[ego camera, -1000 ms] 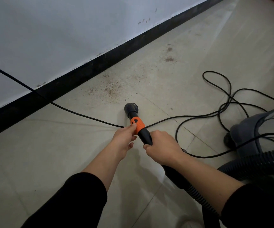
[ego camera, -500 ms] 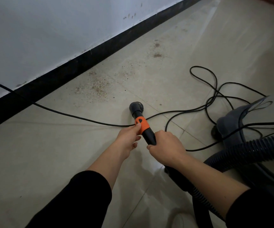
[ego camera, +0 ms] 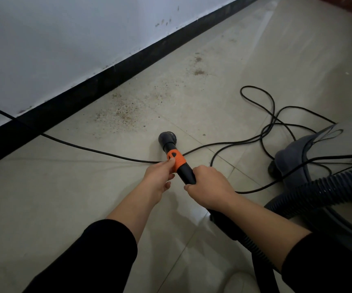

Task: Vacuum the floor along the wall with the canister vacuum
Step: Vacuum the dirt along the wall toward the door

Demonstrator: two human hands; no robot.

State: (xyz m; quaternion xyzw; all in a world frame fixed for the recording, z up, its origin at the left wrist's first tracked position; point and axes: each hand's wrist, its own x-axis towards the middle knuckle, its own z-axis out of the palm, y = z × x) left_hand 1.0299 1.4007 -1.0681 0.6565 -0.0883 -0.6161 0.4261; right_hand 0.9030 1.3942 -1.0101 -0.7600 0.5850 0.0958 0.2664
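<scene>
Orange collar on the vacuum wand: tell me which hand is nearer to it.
Left. The left hand pinches the orange collar itself; the right hand grips the black wand just behind it.

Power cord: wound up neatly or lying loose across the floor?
Loose. The power cord sprawls in open loops on the floor beside the canister, and one run crosses beneath the wand.

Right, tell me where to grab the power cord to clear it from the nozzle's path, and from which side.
Pinch the power cord from above on its straight stretch left of the wand: there it lies flat and single on the tile, while right of the wand it tangles in loops. The left hand, holding the orange collar, is nearest.
</scene>
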